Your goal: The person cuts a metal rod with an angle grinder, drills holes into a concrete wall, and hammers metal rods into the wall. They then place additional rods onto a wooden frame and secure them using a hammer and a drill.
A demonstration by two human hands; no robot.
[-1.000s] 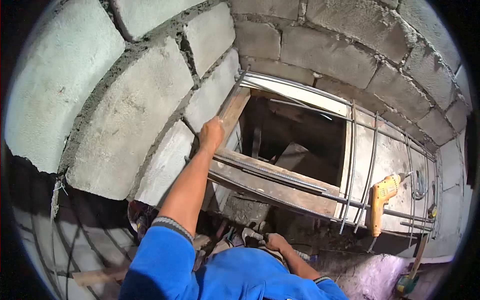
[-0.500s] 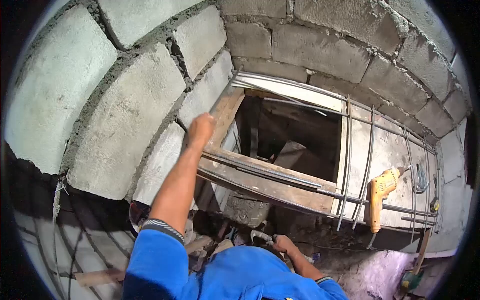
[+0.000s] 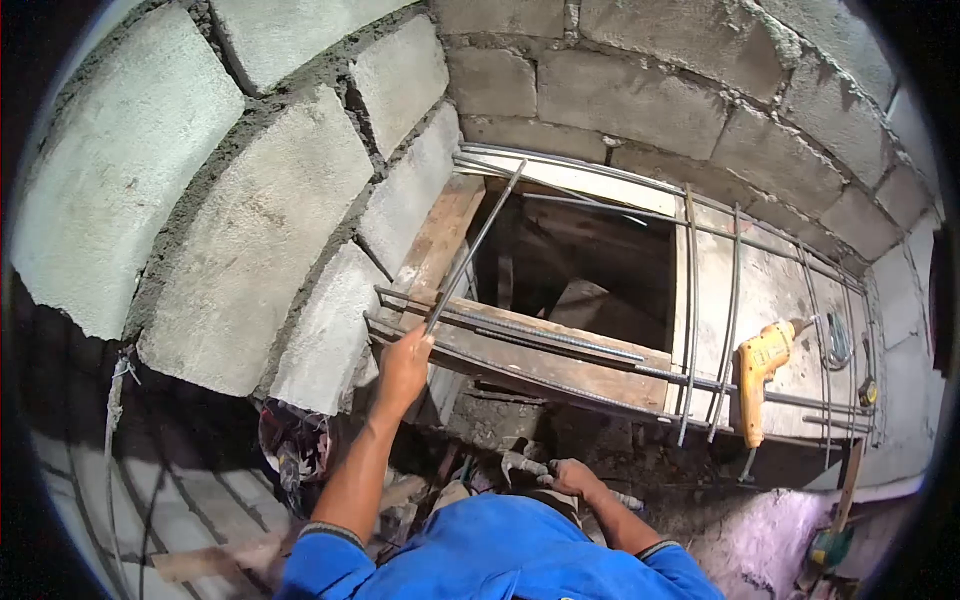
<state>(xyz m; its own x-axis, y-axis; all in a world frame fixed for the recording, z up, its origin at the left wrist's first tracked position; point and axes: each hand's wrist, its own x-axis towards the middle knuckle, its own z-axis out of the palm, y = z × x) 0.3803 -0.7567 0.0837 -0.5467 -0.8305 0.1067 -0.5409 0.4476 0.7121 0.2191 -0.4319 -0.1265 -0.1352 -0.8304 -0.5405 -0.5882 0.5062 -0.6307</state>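
Observation:
My left hand (image 3: 405, 362) is closed around the lower end of a steel rebar rod (image 3: 481, 238). The rod slants up and to the right across the left corner of the wooden formwork (image 3: 560, 372), over its dark opening. More lengths of rebar (image 3: 540, 340) lie along the formwork's near edge, just right of that hand. Low in front of my body, my right hand (image 3: 572, 478) grips a hammer (image 3: 520, 464) by its handle, with the metal head pointing left.
A yellow power drill (image 3: 762, 372) lies on the boards at the right, beside crossing rebar. Near it are a wire coil (image 3: 838, 345) and a tape measure (image 3: 868, 390). Concrete block walls (image 3: 260, 210) rise at the left and back. Rubble lies below the formwork.
My left hand has moved down toward me, swinging the rebar rod away from the left wall and over the opening. The right hand with the hammer has shifted only slightly.

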